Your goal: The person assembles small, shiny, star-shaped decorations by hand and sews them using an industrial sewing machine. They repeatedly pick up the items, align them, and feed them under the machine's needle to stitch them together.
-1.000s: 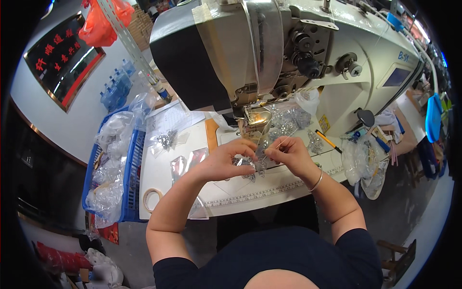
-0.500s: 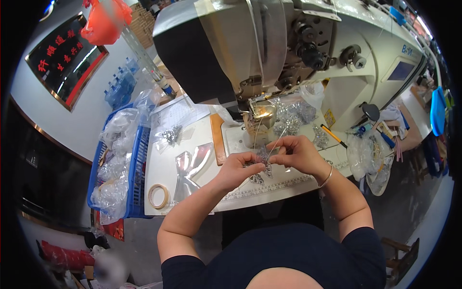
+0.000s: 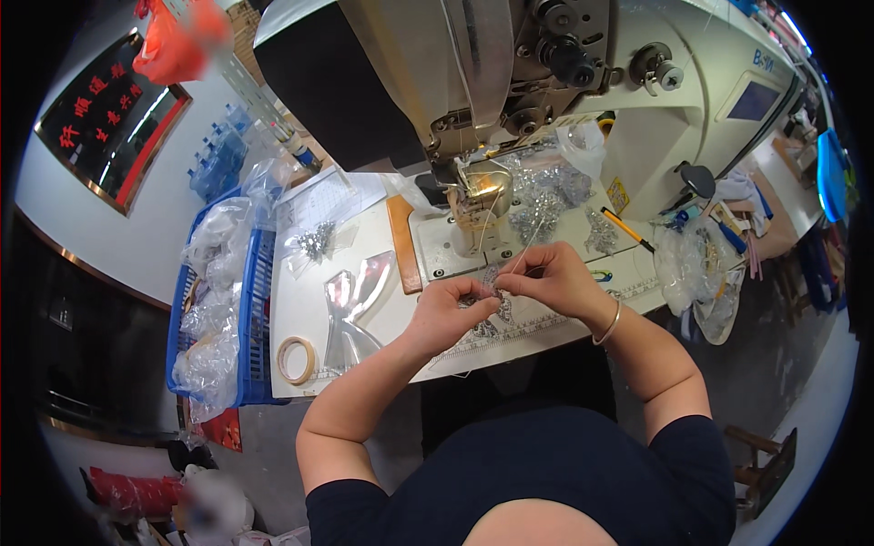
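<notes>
My left hand (image 3: pixel 449 312) is closed in a pinch on a small glittering silver beaded piece (image 3: pixel 503 309) with openwork edges, just above the front of the sewing machine's table. From the other side, my right hand (image 3: pixel 557 284) is closed with thumb and fingertips pinching at the same piece. A pale thread (image 3: pixel 523 250) runs from the machine's needle area toward my right fingertips. Fingers hide much of the piece. Behind my hands stands the lit presser foot area (image 3: pixel 482 191) of a white industrial sewing machine (image 3: pixel 674 136).
Silver beaded pieces (image 3: pixel 546 196) lie in clear plastic behind the needle. Left on the table are an orange-brown strip (image 3: pixel 403 244), clear plastic pieces (image 3: pixel 341 323) and a tape roll (image 3: pixel 296 360). A blue basket (image 3: pixel 259 318) flanks the table. An orange pen (image 3: pixel 628 229) lies right.
The view has shifted slightly, so the machine sits further left and higher. My right hand has drawn closer to my left fingertips. Both hands still pinch the beaded piece.
</notes>
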The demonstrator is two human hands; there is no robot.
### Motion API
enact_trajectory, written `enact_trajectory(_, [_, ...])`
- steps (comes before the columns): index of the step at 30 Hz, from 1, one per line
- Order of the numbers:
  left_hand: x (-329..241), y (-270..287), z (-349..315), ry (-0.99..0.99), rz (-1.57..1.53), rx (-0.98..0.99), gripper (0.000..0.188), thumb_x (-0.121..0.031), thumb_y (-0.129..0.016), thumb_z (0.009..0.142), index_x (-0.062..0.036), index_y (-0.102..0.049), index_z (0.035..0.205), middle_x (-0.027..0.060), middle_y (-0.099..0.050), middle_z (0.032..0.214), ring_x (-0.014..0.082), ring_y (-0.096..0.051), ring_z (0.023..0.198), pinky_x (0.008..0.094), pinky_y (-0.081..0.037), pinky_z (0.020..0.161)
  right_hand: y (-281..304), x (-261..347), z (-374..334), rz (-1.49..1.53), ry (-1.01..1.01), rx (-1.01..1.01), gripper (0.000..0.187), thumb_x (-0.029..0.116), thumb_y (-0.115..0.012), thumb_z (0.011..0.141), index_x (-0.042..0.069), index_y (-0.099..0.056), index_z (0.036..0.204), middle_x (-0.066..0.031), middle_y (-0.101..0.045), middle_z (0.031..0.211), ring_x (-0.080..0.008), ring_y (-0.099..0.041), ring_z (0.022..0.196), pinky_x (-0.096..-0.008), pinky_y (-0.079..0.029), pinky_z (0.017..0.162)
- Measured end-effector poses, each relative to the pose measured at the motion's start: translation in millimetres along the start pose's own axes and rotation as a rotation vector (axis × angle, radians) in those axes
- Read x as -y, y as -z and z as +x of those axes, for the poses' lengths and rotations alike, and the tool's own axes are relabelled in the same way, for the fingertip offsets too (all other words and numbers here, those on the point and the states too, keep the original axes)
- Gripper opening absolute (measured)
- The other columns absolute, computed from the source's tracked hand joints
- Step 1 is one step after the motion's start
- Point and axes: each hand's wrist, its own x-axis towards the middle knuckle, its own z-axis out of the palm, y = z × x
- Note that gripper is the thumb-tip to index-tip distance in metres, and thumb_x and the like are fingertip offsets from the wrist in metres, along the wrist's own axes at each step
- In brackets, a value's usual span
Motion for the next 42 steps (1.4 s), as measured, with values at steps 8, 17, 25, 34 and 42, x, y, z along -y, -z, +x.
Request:
enact_trajectory(8, [-36, 39, 25, 0.010, 0.065, 0.206, 0.031, -0.023, -0.073, 0.074, 0.0015, -0.066, 0.093, 0.0059, -0.066, 0.080, 0.0086, -0.060, 0.076, 0.0233, -0.047, 0.070, 4, 2, 12, 0.138, 0.062, -0.228, 0.014, 0.010, -0.069, 0.079, -0.002, -0.064, 0.078, -0.0034, -0.062, 0.066, -0.0075, -0.056, 0.060, -0.0211, -0.046, 0.056])
enact_trajectory(17, [-79, 97, 81, 0.218, 0.220, 0.267, 0.028, -0.027, -0.075, 0.073, -0.0047, -0.065, 0.086, 0.0010, -0.062, 0.078, 0.0083, -0.057, 0.070, 0.0211, -0.045, 0.067, 8, 34, 71, -0.108, 0.147, -0.377, 0.017, 0.014, -0.070, 0.078, 0.002, -0.062, 0.070, 0.0004, -0.056, 0.059, -0.0046, -0.050, 0.052, -0.0202, -0.038, 0.046])
enact_trajectory(25, [-118, 105, 87, 0.000, 0.335, 0.246, 0.056, -0.027, -0.082, 0.065, -0.0058, -0.057, 0.110, 0.0037, -0.062, 0.081, 0.0122, -0.058, 0.069, 0.0237, -0.046, 0.059, 22, 40, 99, -0.416, 0.140, -0.430, 0.017, 0.011, -0.073, 0.068, -0.002, -0.064, 0.075, -0.0037, -0.062, 0.063, -0.0095, -0.057, 0.055, -0.0254, -0.045, 0.052])
enact_trajectory(34, [-92, 115, 103, -0.472, 0.554, 0.133, 0.085, -0.036, -0.084, 0.058, -0.0057, -0.047, 0.128, 0.0133, -0.047, 0.127, 0.0264, -0.043, 0.119, 0.0375, -0.031, 0.103, 26, 49, 98, -0.445, 0.205, -0.360, 0.024, 0.011, -0.072, 0.067, 0.000, -0.065, 0.088, -0.0075, -0.066, 0.077, -0.0152, -0.063, 0.069, -0.0289, -0.048, 0.061])
enact_trajectory(42, [-112, 110, 80, -0.424, 0.495, 0.108, 0.071, -0.032, -0.084, 0.059, -0.0070, -0.056, 0.119, 0.0097, -0.057, 0.117, 0.0232, -0.051, 0.111, 0.0342, -0.039, 0.096, 26, 46, 99, -0.440, 0.208, -0.397, 0.023, 0.014, -0.072, 0.066, 0.002, -0.065, 0.085, -0.0055, -0.065, 0.073, -0.0131, -0.060, 0.064, -0.0289, -0.047, 0.057])
